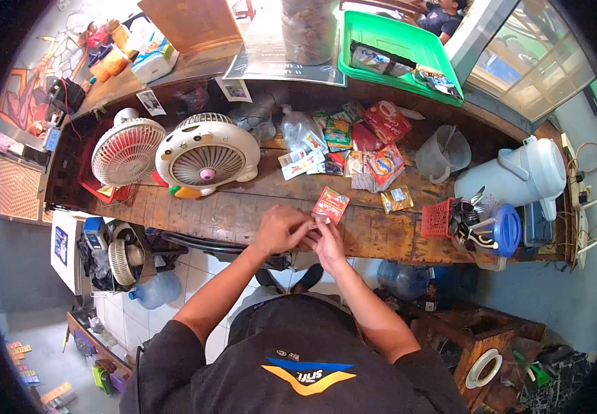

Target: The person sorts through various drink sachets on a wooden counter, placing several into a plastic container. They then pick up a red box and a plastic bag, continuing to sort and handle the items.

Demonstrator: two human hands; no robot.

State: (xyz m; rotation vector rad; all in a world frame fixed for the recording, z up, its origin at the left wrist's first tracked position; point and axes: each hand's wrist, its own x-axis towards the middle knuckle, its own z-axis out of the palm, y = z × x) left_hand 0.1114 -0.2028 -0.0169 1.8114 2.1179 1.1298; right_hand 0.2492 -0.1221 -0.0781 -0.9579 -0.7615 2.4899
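Both my hands meet at the front edge of the wooden counter. A red sachet point(331, 204) with white lettering and a small picture rises beyond my right hand point(327, 245), whose thumb and fingers are closed at its lower end. My left hand point(284, 229) curls inward with its fingertips against the right hand's fingers. Whatever those left fingers pinch is hidden. Behind the sachet lie a pile of colourful packets point(384, 165) and several white sachets point(303, 163). A gold-brown sachet point(396, 199) rests on its own to the right.
Two fans, one white point(129, 153) and one animal-shaped point(208, 155), stand at left on the counter point(271, 190). Right are a clear jug point(443, 153), a light-blue thermos point(512, 172) and a red utensil basket point(437, 219). A green tray point(409, 34) sits on the raised shelf.
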